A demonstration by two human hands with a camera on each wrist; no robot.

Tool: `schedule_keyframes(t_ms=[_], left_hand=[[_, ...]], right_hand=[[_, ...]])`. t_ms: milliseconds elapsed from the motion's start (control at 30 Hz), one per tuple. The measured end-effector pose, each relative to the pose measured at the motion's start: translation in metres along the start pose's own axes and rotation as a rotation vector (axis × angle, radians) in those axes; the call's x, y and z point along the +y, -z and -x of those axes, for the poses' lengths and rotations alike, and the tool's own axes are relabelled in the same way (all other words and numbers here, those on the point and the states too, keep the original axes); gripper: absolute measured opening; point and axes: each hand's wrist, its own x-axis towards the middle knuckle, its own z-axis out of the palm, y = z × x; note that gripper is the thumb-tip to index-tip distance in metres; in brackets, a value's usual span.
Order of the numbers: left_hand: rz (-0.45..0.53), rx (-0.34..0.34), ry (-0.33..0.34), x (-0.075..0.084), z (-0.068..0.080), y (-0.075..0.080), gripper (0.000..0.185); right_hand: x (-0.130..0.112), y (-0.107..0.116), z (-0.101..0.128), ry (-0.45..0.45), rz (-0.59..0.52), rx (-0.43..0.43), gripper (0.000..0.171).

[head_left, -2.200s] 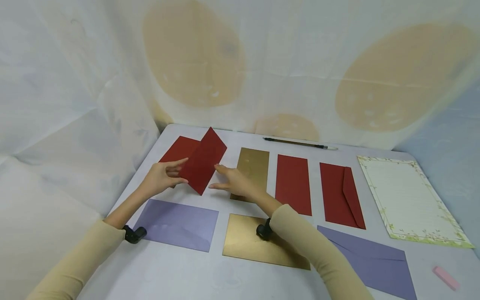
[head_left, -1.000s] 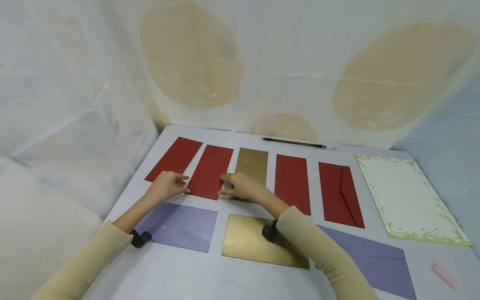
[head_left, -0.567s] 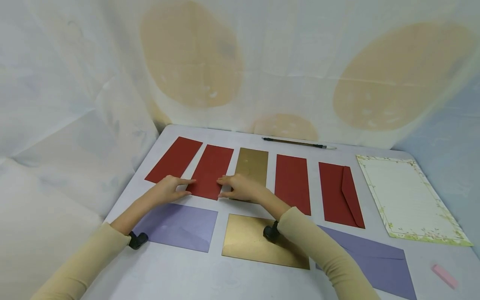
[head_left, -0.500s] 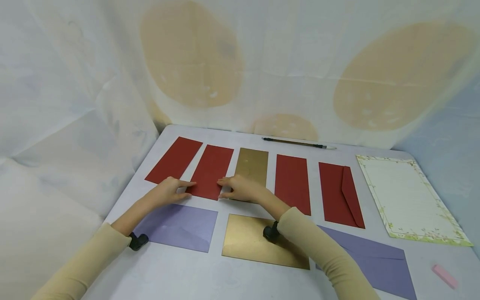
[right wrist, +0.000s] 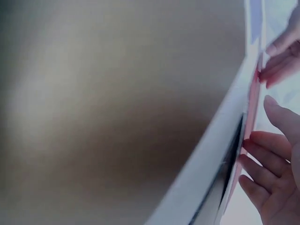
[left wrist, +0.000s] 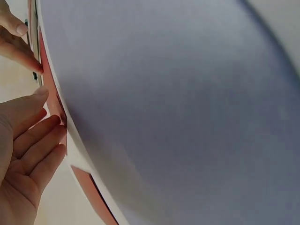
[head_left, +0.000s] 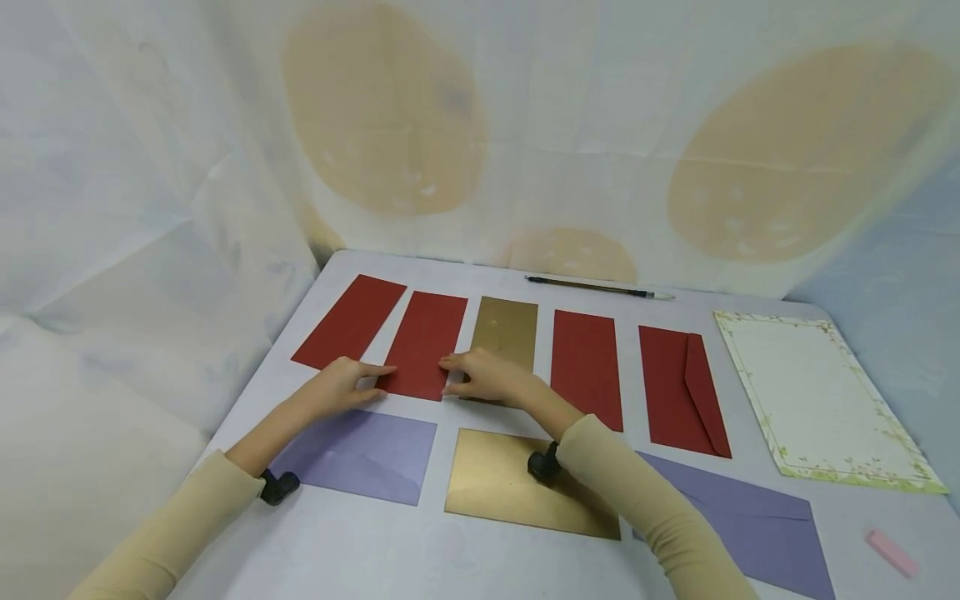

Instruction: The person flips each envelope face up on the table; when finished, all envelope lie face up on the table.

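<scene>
In the head view a red envelope [head_left: 423, 342] lies flat on the table, second from the left in the back row. My left hand [head_left: 337, 388] is at its left edge, with index finger and thumb stretched over the lower left corner. My right hand [head_left: 483, 375] touches the opposite long edge near the lower right corner and covers part of a gold envelope [head_left: 506, 327]. The left wrist view shows the fingers of the left hand [left wrist: 28, 150] extended along the red edge. In the right wrist view the right hand [right wrist: 276, 164] has loosely straight fingers at the envelope.
Red envelopes [head_left: 352, 321] [head_left: 585, 367] [head_left: 678, 392] lie to either side. Purple envelopes [head_left: 367, 458] [head_left: 750, 525] and a gold one [head_left: 502, 479] form the front row. A brush [head_left: 592, 286] lies behind; bordered letter paper [head_left: 821, 400] and a pink eraser [head_left: 891, 552] are at right.
The red envelope, earlier held up and tilted in the left hand, now lies flat between the leftmost red envelope and the gold one. In the last half second the hands have barely moved.
</scene>
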Motion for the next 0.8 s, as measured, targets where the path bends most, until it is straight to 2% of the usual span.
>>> schedule_keyframes(t_ms=[200, 333, 433, 567, 800], left_hand=[[-0.006, 0.046, -0.004, -0.014, 0.011, 0.011, 0.050], [-0.032, 0.070, 0.039, -0.031, 0.018, 0.024, 0.060], [-0.060, 0.083, 0.075, -0.043, 0.023, 0.032, 0.065], [-0.071, 0.088, 0.090, -0.056, 0.027, 0.041, 0.070], [-0.048, 0.043, 0.187, -0.075, 0.033, 0.048, 0.086]], right_hand=[[-0.005, 0.009, -0.001, -0.043, -0.090, 0.015, 0.053], [-0.008, 0.013, -0.009, -0.044, -0.135, 0.043, 0.056], [-0.008, 0.012, -0.021, -0.043, -0.132, 0.070, 0.057], [-0.009, 0.007, -0.041, -0.061, -0.133, 0.109, 0.058], [-0.022, -0.005, -0.074, -0.077, -0.174, 0.181, 0.054]])
